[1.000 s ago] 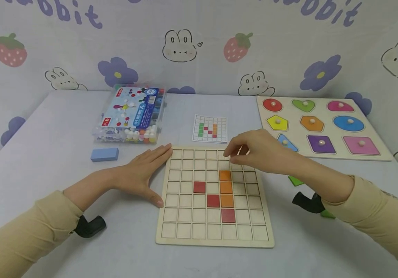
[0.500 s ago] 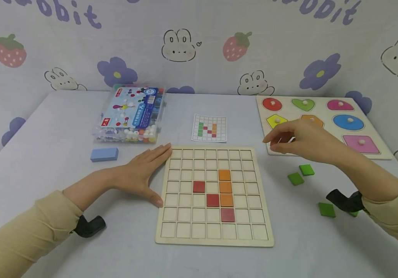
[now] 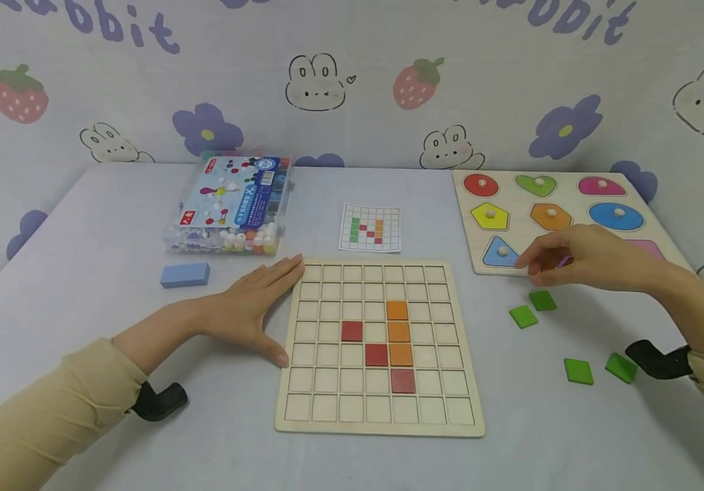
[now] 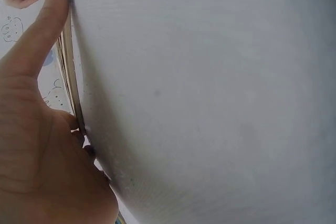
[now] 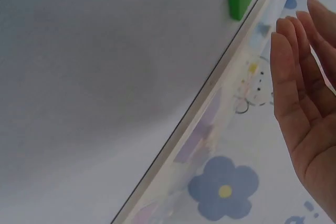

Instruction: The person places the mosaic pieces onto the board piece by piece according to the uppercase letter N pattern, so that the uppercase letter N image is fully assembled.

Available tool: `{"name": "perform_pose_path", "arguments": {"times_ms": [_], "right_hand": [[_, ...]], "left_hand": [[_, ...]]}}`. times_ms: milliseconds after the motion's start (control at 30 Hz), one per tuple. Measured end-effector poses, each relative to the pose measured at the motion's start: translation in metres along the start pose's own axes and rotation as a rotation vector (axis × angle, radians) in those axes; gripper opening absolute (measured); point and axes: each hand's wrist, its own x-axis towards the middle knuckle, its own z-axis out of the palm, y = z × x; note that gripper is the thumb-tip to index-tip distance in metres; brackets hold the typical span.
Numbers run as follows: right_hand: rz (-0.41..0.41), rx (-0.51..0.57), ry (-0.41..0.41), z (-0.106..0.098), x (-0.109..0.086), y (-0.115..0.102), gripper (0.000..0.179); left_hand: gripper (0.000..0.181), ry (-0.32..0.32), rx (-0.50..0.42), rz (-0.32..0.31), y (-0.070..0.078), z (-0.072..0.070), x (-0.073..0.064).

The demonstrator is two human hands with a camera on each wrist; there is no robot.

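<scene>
A wooden grid board (image 3: 379, 432) lies flat on the table with three orange tiles (image 3: 398, 332) in one column and three red tiles (image 3: 376, 354) in a diagonal. Against its left edge rests my left hand (image 3: 247, 307), thumb and fingers spread along the side; the left wrist view shows the thumb (image 4: 42, 32) at the board's rim. My right hand (image 3: 591, 260) hovers at the right, fingers loosely bent and holding nothing. Just below its fingertips lie two green tiles (image 3: 523, 316), one also seen in the right wrist view. Nearer me are two more green tiles (image 3: 578, 372).
Behind the grid board lies a pattern card (image 3: 370, 228) with coloured squares. A knobbed shape puzzle (image 3: 464, 239) stretches across the back right, partly under my right hand. At the back left are a clear plastic box (image 3: 229, 198) of beads and a blue block (image 3: 185, 275).
My right hand has moved from over the board's far right corner rightward to above the green tiles, uncovering all of them. My left hand has stayed at the board's edge.
</scene>
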Motion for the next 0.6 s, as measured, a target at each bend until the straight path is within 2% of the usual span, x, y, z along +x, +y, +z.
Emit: {"name": "perform_pose_path", "arguments": {"times_ms": [367, 600], "right_hand": [[0.064, 0.064, -0.107, 0.005, -0.005, 0.021, 0.026], [0.059, 0.071, -0.134, 0.007, -0.005, 0.024, 0.029]], "left_hand": [[0.131, -0.003, -0.004, 0.000, 0.001, 0.000, -0.001], [0.131, 0.000, -0.002, -0.003, 0.000, 0.000, -0.001]]}}
